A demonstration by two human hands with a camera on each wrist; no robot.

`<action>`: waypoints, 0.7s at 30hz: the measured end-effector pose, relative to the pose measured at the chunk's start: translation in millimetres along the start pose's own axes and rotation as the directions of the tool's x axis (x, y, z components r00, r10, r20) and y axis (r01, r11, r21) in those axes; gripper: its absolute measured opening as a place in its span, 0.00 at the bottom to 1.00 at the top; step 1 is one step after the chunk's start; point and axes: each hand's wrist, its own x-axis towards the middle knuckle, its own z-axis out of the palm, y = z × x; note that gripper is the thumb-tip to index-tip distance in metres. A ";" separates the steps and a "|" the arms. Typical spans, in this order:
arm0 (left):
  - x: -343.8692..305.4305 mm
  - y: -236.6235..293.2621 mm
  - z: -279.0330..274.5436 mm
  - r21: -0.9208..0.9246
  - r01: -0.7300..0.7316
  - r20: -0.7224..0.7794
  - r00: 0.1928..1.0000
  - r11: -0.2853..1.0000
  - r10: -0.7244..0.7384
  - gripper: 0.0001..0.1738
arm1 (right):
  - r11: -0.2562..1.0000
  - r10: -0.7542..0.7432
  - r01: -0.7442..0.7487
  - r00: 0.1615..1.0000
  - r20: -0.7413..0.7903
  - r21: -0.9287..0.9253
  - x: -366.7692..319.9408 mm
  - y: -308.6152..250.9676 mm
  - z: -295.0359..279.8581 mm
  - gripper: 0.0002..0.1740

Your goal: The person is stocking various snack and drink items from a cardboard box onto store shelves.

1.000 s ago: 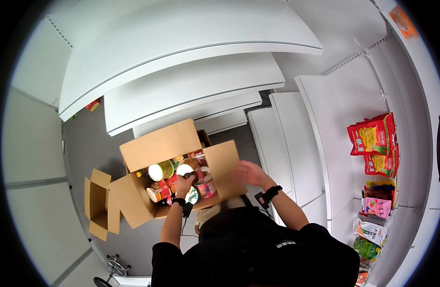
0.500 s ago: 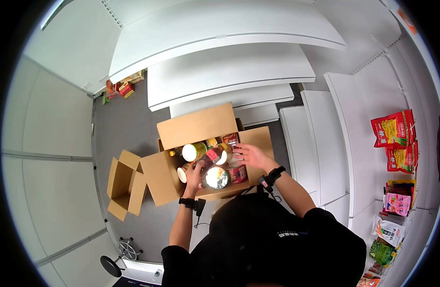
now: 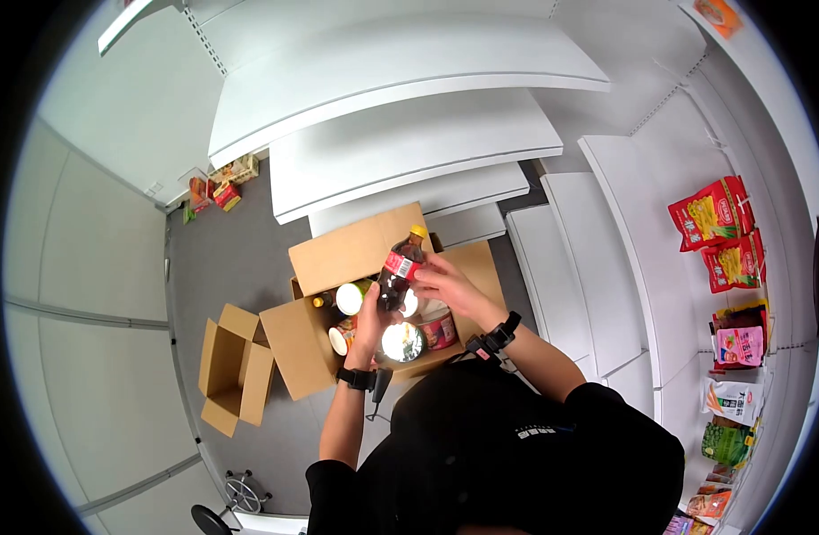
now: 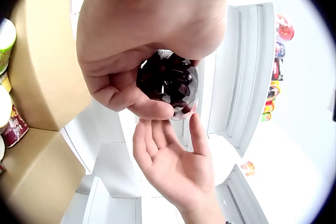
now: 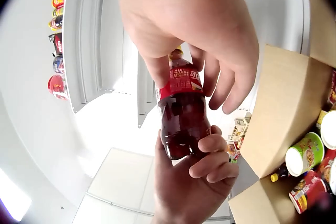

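A bottle of dark drink (image 3: 394, 287) with a red label and yellow cap stands tilted above the open carton (image 3: 295, 352) in the head view. My left hand (image 3: 368, 328) grips its lower part, and the fingers curl round the base (image 4: 167, 79) in the left wrist view. My right hand (image 3: 454, 287) is at the label and upper part; in the right wrist view this hand (image 5: 197, 19) has its thumb against the label (image 5: 181, 81) and loosely extended fingers on the other side. Instant noodle cups (image 3: 439, 331) and another yellow-capped bottle (image 3: 319, 302) lie in the carton.
White shelves (image 3: 409, 125) rise beyond the carton. A smaller open box (image 3: 255, 383) sits on the floor at left, near a wheeled stool base (image 3: 245, 491). Snack bags (image 3: 714, 214) line the right-hand shelf; packets (image 3: 225, 195) lie in the far left corner.
The bottle has been lifted out from among the cups and turned cap upward. My right hand has moved in from the carton's right side to the bottle. The head view has shifted.
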 end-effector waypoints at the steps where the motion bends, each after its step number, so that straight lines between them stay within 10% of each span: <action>1: 1.7 1.6 2.8 0.025 -0.005 0.017 1.000 1.000 0.005 0.33 | 1.000 -0.019 0.019 1.000 0.014 0.014 0.5 -1.9 -2.0 0.35; 10: 15.6 4.6 31.7 0.326 -0.416 0.091 0.907 0.849 0.410 0.22 | 0.978 -0.198 0.202 0.976 -0.087 0.043 -20.5 -42.5 21.7 0.34; 21: -1.2 42.7 41.7 -0.081 -0.111 0.245 0.961 0.990 0.128 0.38 | 0.973 -0.212 0.200 0.972 0.104 0.114 -28.2 -66.5 21.7 0.34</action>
